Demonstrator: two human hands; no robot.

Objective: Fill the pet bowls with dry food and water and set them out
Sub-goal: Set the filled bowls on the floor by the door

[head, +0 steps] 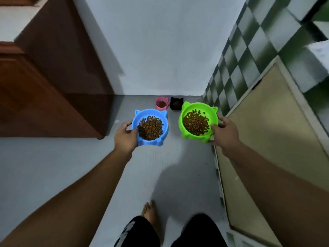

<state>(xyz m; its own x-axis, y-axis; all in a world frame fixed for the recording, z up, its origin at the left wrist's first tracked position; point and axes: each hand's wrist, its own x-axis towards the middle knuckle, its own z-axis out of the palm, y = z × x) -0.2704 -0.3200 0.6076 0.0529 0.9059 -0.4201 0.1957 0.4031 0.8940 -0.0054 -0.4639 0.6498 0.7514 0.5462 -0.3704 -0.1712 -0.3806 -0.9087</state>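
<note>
We see two pet bowls of dry food held above the floor [85, 157], one in each hand.
The left hand [125, 137] grips the blue bowl [151, 112] at its near-left rim, thumb curled over the edge; the right hand [225, 131] grips the green bowl [199, 106] at its near-right side. Both bowls hold brown kibble [150, 128] and are apart. Far ahead by the white wall, a pink bowl [158, 100] and a black bowl [173, 101] sit side by side on the floor, with food inside.
</note>
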